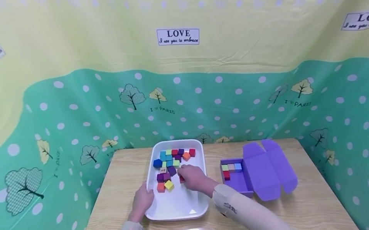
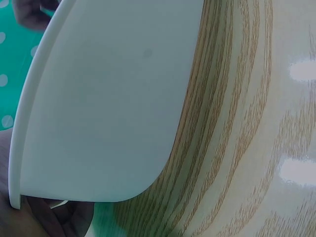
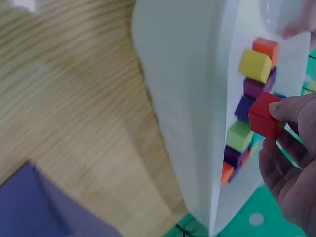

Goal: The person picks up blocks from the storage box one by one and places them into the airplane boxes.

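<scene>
A white tray (image 1: 169,210) holds several coloured cubes, among them a yellow cube (image 3: 255,65), an orange cube (image 3: 266,48), a light green cube (image 3: 239,136) and purple ones. My right hand (image 1: 194,176) is over the tray and pinches a red cube (image 3: 263,117) between thumb and fingers. At the tray's left side my left hand (image 1: 143,199) grips the rim, the thumb on the inner side. Its curled fingers (image 2: 79,217) show below the tray edge in the left wrist view.
Right of the tray stands an open purple box (image 1: 237,187) with its lid (image 1: 263,170) folded out to the right. Inside lie several cubes along its back left corner, a red one (image 1: 226,175) among them. A patterned curtain (image 1: 183,103) hangs behind the wooden table (image 1: 121,170).
</scene>
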Motion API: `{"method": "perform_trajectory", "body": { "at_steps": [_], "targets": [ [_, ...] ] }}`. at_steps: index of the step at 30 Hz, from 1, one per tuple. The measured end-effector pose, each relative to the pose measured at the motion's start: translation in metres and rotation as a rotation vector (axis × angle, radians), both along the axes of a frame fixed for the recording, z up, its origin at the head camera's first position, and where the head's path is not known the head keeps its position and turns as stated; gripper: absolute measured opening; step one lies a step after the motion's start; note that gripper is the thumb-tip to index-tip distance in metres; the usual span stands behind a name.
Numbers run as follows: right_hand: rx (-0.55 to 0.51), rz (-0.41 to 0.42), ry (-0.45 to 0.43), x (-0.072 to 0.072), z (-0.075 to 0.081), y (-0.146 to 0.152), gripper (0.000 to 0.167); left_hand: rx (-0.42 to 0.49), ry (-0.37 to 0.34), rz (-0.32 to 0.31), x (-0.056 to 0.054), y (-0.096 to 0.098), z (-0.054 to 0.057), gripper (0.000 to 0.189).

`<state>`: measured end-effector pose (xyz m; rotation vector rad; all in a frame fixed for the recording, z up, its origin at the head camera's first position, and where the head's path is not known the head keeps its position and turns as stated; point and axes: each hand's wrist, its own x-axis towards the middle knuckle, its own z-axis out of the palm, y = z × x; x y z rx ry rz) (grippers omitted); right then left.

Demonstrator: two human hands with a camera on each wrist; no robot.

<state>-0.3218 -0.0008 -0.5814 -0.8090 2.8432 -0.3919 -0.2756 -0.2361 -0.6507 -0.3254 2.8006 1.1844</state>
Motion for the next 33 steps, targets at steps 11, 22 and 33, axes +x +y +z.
{"method": "perform_trajectory", "body": {
  "at_steps": [11,22,33],
  "targets": [
    [-0.099,-0.056,0.045,0.006,0.018,0.074,0.019,-0.006,-0.004,-0.010,0.003,0.000,0.004,0.049],
    [-0.133,-0.079,0.140,0.015,0.020,0.134,0.023,-0.027,0.008,-0.028,0.004,-0.003,0.005,0.048],
    [-0.145,-0.143,0.122,0.018,0.013,0.173,0.024,-0.015,-0.032,-0.007,0.000,0.000,0.006,0.050]
  ]
}}
